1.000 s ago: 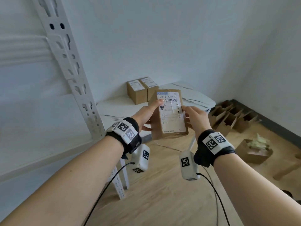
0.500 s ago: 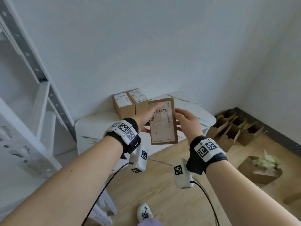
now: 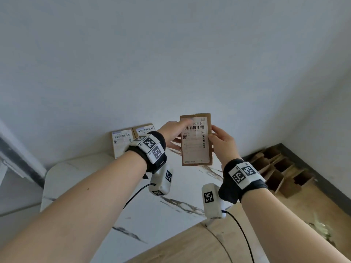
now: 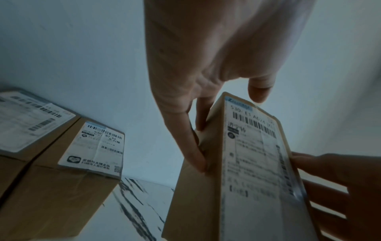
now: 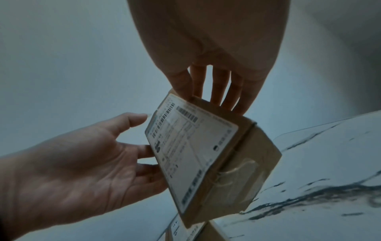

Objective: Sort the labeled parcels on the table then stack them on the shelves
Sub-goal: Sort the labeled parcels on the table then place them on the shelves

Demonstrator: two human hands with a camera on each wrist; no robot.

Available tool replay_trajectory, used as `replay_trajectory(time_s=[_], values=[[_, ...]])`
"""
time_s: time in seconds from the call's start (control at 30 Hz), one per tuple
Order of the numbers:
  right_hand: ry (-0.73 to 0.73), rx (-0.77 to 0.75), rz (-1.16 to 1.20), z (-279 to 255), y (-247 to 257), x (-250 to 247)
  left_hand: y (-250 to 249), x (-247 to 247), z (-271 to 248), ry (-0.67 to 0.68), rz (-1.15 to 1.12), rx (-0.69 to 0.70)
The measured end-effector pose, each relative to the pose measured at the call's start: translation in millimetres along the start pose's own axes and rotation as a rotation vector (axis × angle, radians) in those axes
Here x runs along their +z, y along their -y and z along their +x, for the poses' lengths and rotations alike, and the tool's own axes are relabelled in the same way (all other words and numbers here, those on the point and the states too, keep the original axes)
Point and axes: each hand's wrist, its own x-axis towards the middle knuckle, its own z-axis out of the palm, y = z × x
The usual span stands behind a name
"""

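A flat brown parcel [image 3: 195, 141] with a white barcode label stands upright in the air above the white marble-look table [image 3: 91, 186]. My left hand [image 3: 179, 132] holds its left side, thumb on the label's top corner and fingers against the side and back. My right hand [image 3: 218, 139] grips the right edge, fingers behind it. In the left wrist view the parcel [image 4: 253, 163] fills the right half. The right wrist view shows the parcel [image 5: 195, 154] tilted between both hands. Two more labeled parcels [image 3: 121, 142] [image 3: 145, 130] stand side by side at the table's back against the wall.
A white shelf post [image 3: 17, 154] shows at the far left edge. Several open cardboard boxes [image 3: 281, 168] lie on the wooden floor along the right wall. Sensor cables hang from both wrists over the table's front edge.
Both hands kept hold of the parcel and carried it over the table, a little higher. The view swung right, so the shelf slid out to the left edge.
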Motion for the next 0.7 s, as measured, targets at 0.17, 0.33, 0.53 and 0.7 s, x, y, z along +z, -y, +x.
replay_trajectory(time_s=[0.17,0.33,0.53,0.7], values=[[0.032,0.062,-0.013,44.7,-8.0,9.7,0.1,-8.9,38.9,-0.051,-0.020,0.000],[0.134,0.114,-0.076,82.7,-14.5,27.7,9.1,-19.4,63.3,-0.116,-0.035,-0.047],[0.297,0.193,-0.089,132.8,-27.3,53.6,10.3,-26.4,95.5,-0.206,0.021,-0.141],[0.443,0.282,-0.113,165.0,-47.2,70.2,22.4,-32.7,119.6,-0.247,0.063,-0.225]])
